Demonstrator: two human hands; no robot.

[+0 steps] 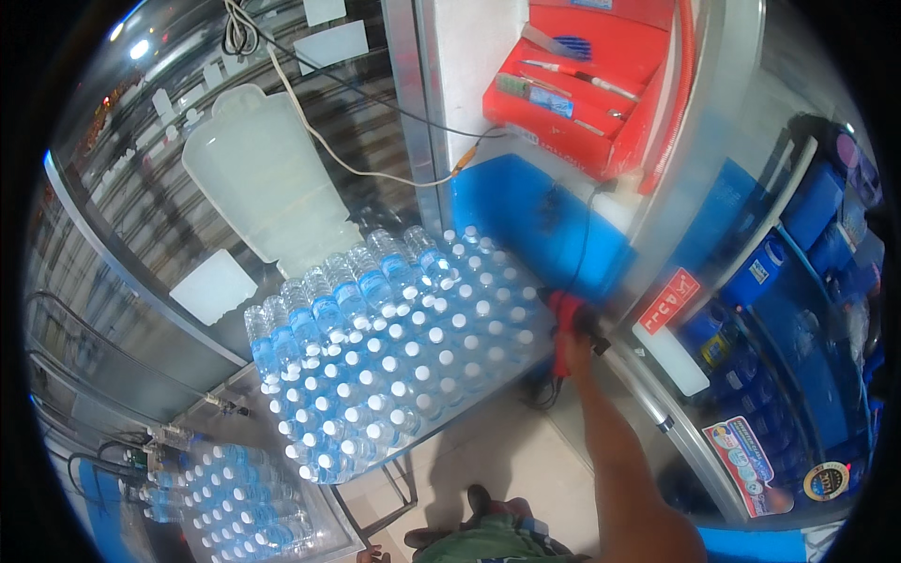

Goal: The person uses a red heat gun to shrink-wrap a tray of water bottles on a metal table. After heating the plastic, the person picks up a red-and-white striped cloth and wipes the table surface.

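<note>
My right hand (pixel 578 353) reaches out at the right end of the table, gripping a red and black corded power tool (pixel 564 317), perhaps a heat gun. Its front end is blurred. Close by on the left, many capped clear plastic water bottles (pixel 422 373) stand in tight rows. Along the back, a row of bottles with blue labels (pixel 345 292) shows its sides. Only a few fingers of my left hand (pixel 373 554) show at the bottom edge, so what it holds is hidden.
A second group of bottles (pixel 246 500) stands on a metal surface (pixel 338 524) at lower left. A red display box (pixel 563 134) holds brushes. A glass door (pixel 676 302) and blue containers (pixel 757 267) lie right. Cables (pixel 352 169) hang across the back.
</note>
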